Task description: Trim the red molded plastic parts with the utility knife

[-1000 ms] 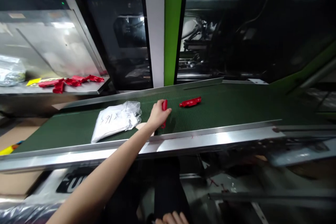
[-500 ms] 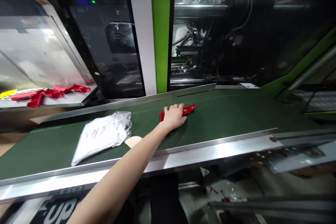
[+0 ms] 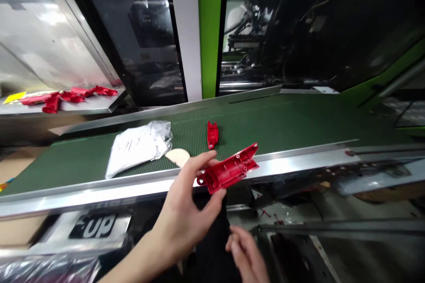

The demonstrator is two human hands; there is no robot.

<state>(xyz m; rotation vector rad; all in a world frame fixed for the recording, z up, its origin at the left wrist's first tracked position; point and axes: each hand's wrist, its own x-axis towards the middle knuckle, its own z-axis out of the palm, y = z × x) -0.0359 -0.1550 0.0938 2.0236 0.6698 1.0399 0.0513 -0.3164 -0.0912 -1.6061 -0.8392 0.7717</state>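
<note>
My left hand holds a red part between thumb and fingers, pinched at its near end. The part is a long, ribbed plastic piece, tilted so that its far end points up and to the right, and it hangs in the air just past my fingertips, in front of the steel rail that edges the belt. My thumb lies over the top of it and my fingers curl beneath.

My right hand is lower and nearer to me, below and a little right of my left hand. It is loosely half open, fingers bent, with nothing in it, and it is apart from the red part.

Beyond my left hand, on the green belt, lies a second red piece, standing lengthwise away from me, well clear of my fingers. Left of that, just beyond my left hand, sits a small tan disc, touching the edge of a white bag with handwriting on it. The bag lies flat on the belt, farther left.

Far off to the left of my hands, on a steel shelf, several more red pieces lie in a loose row. Straight ahead of my hands, behind the belt, is a machine with dark windows and a green post.
</note>
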